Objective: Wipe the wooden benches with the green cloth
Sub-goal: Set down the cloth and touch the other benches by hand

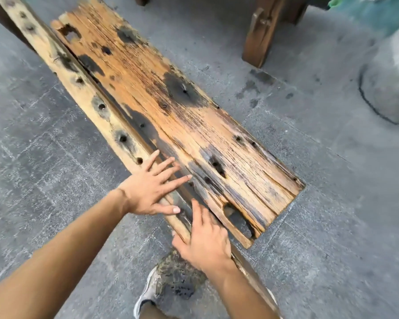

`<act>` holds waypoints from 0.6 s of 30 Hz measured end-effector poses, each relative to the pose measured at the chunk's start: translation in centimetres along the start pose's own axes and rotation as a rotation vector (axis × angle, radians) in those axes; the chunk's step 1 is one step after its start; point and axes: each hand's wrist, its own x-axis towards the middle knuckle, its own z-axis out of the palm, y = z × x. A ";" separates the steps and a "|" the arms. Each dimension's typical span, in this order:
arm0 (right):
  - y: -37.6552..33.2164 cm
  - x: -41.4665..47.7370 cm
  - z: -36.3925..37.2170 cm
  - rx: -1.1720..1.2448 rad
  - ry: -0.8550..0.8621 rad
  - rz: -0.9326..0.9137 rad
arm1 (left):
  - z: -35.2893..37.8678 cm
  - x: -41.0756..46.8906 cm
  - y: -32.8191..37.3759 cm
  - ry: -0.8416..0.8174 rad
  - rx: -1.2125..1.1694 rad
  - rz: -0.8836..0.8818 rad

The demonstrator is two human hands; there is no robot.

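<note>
A weathered orange-brown wooden bench top (171,107) with dark stains and holes runs from upper left to lower right. A paler narrow plank (95,104) lies along its left side. My left hand (152,189) rests flat with fingers spread across the narrow plank and the bench edge. My right hand (203,238) lies on the near end of the narrow plank, its fingers over the plank's edge. Something green (336,2) shows at the top right corner; I cannot tell whether it is the cloth. Neither hand holds a cloth.
The grey tiled floor (309,203) surrounds the bench. A dark wooden leg (260,31) of another bench stands at the top right. A pale rounded object (389,88) sits at the right edge. My shoe (171,284) is below the hands.
</note>
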 end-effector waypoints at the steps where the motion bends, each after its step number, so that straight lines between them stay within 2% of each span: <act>1: 0.3 -0.5 -0.2 0.002 -0.001 -0.006 | 0.3 -0.4 0.2 0.071 0.017 0.004; 2: 0.8 -0.6 -0.1 -0.003 0.007 -0.061 | 0.5 -1.4 1.2 0.145 -0.003 -0.020; 3: 0.2 -0.2 -0.4 -0.011 0.053 -0.007 | 1.3 -0.3 0.0 0.213 0.005 0.068; 5: 0.5 0.6 -1.4 -0.018 0.054 -0.065 | 1.5 -0.6 -0.4 0.397 0.006 -0.006; 6: -0.2 0.5 -1.3 0.012 0.106 0.046 | 1.8 1.0 -1.6 0.436 0.055 0.114; 8: 0.3 1.6 -2.7 0.018 0.126 0.076 | 0.9 1.4 -2.5 0.522 0.084 0.068; 9: -0.3 0.2 -1.6 0.007 0.172 0.180 | 1.8 2.0 -2.2 0.531 0.094 0.142; 13: 0.1 -1.9 -0.9 -0.021 0.366 0.395 | 1.2 2.8 -2.1 0.557 0.074 0.089; 17: 0.2 -4.3 2.0 -0.165 0.346 0.573 | 1.9 2.5 -2.9 0.643 0.071 0.090; 18: 0.0 -5.7 3.2 -0.169 0.385 0.649 | 2.3 2.4 -2.3 0.676 0.057 0.123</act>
